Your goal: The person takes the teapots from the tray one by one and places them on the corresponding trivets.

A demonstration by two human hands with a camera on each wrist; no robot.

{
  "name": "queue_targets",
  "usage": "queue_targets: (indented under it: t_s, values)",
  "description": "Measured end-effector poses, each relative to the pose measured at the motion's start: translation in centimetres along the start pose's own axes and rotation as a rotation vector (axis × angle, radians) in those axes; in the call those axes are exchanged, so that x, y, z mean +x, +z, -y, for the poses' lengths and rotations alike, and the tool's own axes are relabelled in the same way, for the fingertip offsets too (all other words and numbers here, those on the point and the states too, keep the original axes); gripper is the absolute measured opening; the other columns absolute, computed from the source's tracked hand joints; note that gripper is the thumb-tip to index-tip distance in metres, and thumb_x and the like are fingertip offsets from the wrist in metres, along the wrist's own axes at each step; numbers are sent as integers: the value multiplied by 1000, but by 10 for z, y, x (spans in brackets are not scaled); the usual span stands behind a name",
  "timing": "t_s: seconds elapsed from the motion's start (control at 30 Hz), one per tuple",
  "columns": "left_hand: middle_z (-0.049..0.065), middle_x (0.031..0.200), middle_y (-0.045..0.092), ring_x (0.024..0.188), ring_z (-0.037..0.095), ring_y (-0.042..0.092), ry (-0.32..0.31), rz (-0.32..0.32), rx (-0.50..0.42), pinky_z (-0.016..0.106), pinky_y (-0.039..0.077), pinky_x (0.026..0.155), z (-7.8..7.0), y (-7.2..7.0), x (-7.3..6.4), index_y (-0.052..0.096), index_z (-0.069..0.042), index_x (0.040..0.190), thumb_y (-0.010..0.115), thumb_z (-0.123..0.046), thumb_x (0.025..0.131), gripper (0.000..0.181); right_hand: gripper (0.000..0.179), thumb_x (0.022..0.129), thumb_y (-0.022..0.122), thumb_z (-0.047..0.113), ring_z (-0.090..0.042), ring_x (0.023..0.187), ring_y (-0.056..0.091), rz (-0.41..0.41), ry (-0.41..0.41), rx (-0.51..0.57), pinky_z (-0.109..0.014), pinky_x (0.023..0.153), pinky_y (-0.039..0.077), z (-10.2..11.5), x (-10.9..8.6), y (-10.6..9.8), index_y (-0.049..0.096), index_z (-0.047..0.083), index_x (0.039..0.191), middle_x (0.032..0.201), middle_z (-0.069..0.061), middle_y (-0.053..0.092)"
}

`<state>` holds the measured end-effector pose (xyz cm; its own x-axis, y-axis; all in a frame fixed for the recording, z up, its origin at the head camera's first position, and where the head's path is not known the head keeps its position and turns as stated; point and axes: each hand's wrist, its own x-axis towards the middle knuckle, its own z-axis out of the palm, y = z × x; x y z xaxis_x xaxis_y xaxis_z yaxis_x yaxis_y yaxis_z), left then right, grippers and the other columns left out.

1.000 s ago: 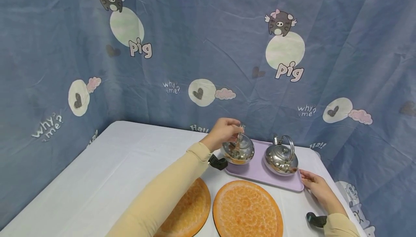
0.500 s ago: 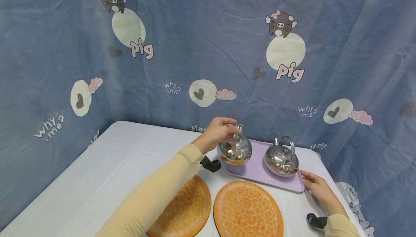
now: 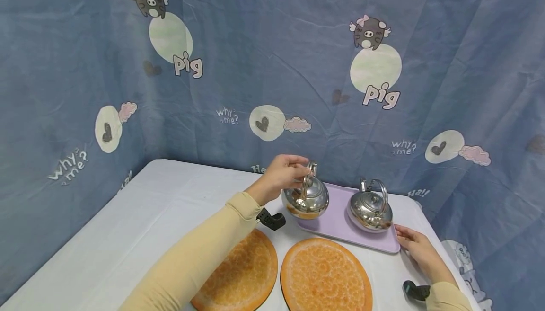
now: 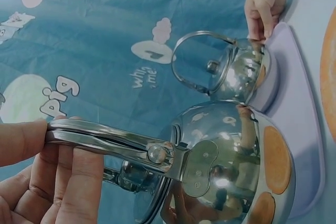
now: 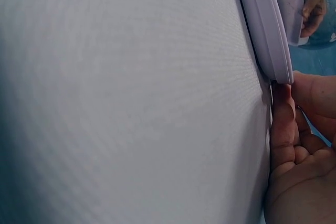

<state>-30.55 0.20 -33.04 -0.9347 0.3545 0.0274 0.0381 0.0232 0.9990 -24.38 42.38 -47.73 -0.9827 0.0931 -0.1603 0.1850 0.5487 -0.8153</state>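
Observation:
My left hand (image 3: 278,178) grips the arched metal handle (image 4: 115,139) of a shiny steel teakettle (image 3: 310,203), thumb on one side and fingers on the other. That kettle overlaps the left end of a lilac tray (image 3: 334,218) in the head view. A matching steel teakettle (image 3: 369,212) stands upright at the tray's right end. At the tray's near right corner, my right hand (image 3: 421,250) pinches the rim (image 5: 275,40), with its thumb over the edge and a finger at the underside.
Two round orange mats (image 3: 325,275) lie side by side on the white-covered table (image 3: 179,202), in front of the tray; my left sleeve (image 3: 196,254) partly covers the left one. A blue printed curtain (image 3: 238,65) hangs directly behind the table.
The gripped teakettle has shifted left and slightly toward me with my left hand. My right hand has kept its place at the tray's corner.

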Motion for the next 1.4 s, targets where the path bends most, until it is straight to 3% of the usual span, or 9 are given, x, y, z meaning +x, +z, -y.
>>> queue_targets:
  t_s: [0.17,0.27,0.5,0.83,1.07,1.17,1.4]
  values:
    - [15,118,78,96,16,72,-3,-4,-11,49,61,106,1,-1,-6,63,0,145,68,-8,105,41,55,114,47,9,14,104,52,19,-17,5,-9,87,51,0,1,0,31,-18,159,156,-40,44]
    - [14,120,76,97,15,71,-8,7,-7,46,62,104,2,-2,-8,62,-1,146,68,-9,105,42,55,114,46,8,20,99,48,21,-22,23,-6,86,48,-1,0,-1,30,-19,159,157,-41,42]
    - [14,120,76,99,16,73,3,4,-15,35,65,90,0,-7,-18,62,-1,147,66,-9,106,41,55,114,46,8,22,98,47,21,-28,18,-6,86,48,-2,-3,-3,30,-20,159,157,-41,42]
    - [2,104,72,96,12,70,22,26,-17,33,65,88,0,-20,-39,63,-3,146,65,-9,107,39,55,114,45,7,19,98,48,19,-20,20,-6,85,49,-1,-1,-3,29,-20,158,155,-41,42]
    - [14,118,74,102,13,71,34,37,-4,33,64,88,1,-31,-53,62,-3,147,65,-11,108,39,56,112,49,8,17,99,48,7,-4,-10,-5,82,47,0,-2,-4,33,-18,158,154,-39,46]
    - [14,123,73,105,12,71,34,40,15,34,65,90,3,-35,-61,60,-3,150,64,-11,108,42,56,112,49,8,14,101,49,12,-2,-13,-6,82,47,0,-2,-4,33,-18,159,154,-38,47]
    - [3,105,70,102,12,71,34,38,24,36,65,93,11,-44,-74,58,-1,150,65,-10,108,44,55,112,49,7,13,104,48,1,12,-11,-5,82,46,0,-2,-4,33,-16,159,155,-37,47]
